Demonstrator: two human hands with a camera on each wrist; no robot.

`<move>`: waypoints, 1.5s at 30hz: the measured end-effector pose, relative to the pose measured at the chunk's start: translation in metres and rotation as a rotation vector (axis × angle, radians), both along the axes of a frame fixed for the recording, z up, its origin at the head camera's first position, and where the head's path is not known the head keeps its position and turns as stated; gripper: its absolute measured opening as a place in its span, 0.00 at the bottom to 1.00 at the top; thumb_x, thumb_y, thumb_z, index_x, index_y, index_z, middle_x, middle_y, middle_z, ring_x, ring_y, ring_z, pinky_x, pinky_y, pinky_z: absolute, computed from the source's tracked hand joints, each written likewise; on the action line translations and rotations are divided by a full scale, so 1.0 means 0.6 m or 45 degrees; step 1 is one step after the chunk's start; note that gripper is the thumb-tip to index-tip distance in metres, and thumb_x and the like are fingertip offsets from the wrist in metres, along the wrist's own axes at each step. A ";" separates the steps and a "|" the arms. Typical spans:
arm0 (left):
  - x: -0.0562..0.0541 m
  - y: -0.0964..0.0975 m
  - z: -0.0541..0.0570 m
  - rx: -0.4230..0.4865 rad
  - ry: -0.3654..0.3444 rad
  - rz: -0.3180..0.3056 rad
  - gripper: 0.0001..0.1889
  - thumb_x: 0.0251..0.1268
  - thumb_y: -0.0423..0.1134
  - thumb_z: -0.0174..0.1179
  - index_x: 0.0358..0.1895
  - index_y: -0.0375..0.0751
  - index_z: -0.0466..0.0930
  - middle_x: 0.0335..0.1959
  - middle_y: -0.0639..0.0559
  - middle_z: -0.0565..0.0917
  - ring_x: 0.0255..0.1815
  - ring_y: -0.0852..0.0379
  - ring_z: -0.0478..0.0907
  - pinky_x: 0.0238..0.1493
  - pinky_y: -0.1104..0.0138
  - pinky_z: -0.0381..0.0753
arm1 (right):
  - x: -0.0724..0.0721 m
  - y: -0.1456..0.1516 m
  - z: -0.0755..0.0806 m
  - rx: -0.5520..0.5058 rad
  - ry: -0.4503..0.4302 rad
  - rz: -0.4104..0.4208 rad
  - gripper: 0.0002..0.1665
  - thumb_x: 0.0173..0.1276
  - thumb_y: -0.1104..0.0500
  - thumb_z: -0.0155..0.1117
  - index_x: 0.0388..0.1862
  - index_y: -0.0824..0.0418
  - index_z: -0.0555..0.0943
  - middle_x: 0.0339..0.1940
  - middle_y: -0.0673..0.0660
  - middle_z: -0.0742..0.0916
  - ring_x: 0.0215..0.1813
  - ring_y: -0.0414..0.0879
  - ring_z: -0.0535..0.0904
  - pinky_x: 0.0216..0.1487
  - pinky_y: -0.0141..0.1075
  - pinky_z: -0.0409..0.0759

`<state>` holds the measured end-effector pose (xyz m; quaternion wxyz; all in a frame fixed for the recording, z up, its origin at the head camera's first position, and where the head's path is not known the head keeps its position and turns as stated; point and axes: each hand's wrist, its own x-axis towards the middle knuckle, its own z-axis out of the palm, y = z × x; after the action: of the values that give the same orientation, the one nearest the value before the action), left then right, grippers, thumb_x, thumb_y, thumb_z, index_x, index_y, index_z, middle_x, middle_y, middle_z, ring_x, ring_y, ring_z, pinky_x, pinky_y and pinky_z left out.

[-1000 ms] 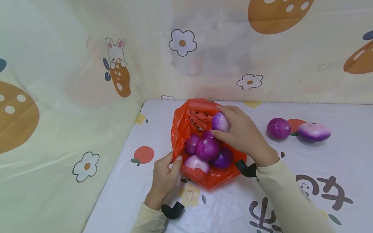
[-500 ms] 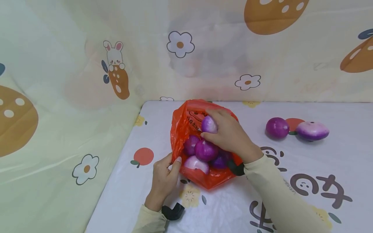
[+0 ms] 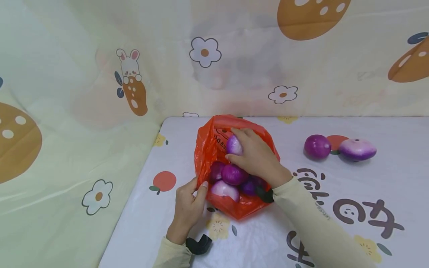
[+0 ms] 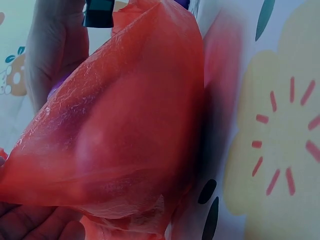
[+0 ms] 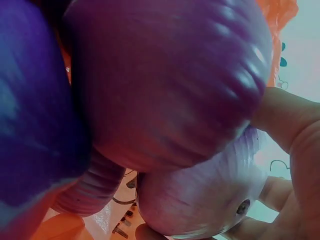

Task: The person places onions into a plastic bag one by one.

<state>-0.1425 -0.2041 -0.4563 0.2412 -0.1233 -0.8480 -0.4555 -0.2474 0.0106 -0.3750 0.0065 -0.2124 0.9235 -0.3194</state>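
A red plastic bag (image 3: 205, 149) lies on the table with its mouth open, several purple onions inside. My left hand (image 3: 188, 206) pinches the bag's near left rim between thumb and fingers; in the left wrist view the bag's thin side (image 4: 125, 130) fills the middle. Inside the bag's mouth my right hand (image 3: 258, 154) grips a pale purple onion (image 3: 234, 145) above the others. Below it sit a round purple onion (image 3: 234, 174) and a whitish onion (image 3: 225, 190). The right wrist view shows the gripped onion (image 5: 200, 195) partly behind a darker onion (image 5: 170, 80).
To the right of the bag, a round purple onion (image 3: 317, 146) and a flatter white-and-purple onion (image 3: 357, 149) rest on the printed tablecloth (image 3: 144, 227). A patterned cloth wall (image 3: 241, 74) rises behind and at the left.
My right hand has moved left and slightly down with the pale onion, further over the onions in the bag. The left hand keeps its hold on the rim.
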 end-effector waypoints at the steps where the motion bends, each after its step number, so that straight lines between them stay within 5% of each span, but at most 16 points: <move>1: 0.000 0.000 0.000 0.000 0.002 0.001 0.10 0.71 0.32 0.56 0.39 0.32 0.86 0.38 0.43 0.92 0.45 0.50 0.91 0.47 0.54 0.90 | 0.000 0.000 -0.001 0.005 0.009 0.003 0.52 0.65 0.49 0.74 0.83 0.60 0.62 0.75 0.66 0.73 0.69 0.62 0.75 0.64 0.62 0.79; 23: -0.004 0.001 0.000 0.023 -0.003 0.005 0.10 0.72 0.32 0.56 0.41 0.31 0.87 0.39 0.42 0.91 0.46 0.50 0.90 0.48 0.54 0.89 | 0.016 0.039 0.006 0.029 0.074 -0.007 0.47 0.68 0.50 0.73 0.81 0.60 0.66 0.77 0.64 0.72 0.76 0.62 0.68 0.70 0.64 0.73; 33: 0.004 -0.010 0.008 0.015 -0.019 0.005 0.10 0.72 0.32 0.57 0.42 0.31 0.87 0.40 0.42 0.91 0.48 0.51 0.90 0.50 0.53 0.89 | 0.019 0.137 0.023 -0.073 0.174 -0.240 0.44 0.68 0.52 0.72 0.79 0.60 0.68 0.77 0.66 0.72 0.77 0.66 0.66 0.69 0.71 0.69; 45: 0.001 -0.004 0.004 0.001 0.021 -0.025 0.09 0.72 0.31 0.57 0.41 0.31 0.86 0.37 0.42 0.91 0.47 0.49 0.90 0.49 0.54 0.89 | -0.026 0.250 -0.053 -0.050 0.072 -0.516 0.44 0.73 0.48 0.64 0.80 0.67 0.64 0.76 0.75 0.68 0.77 0.72 0.61 0.72 0.71 0.62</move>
<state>-0.1419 -0.2064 -0.4537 0.2438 -0.1355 -0.8445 -0.4572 -0.2629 0.1607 -0.4070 -0.0880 -0.0314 0.9407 -0.3260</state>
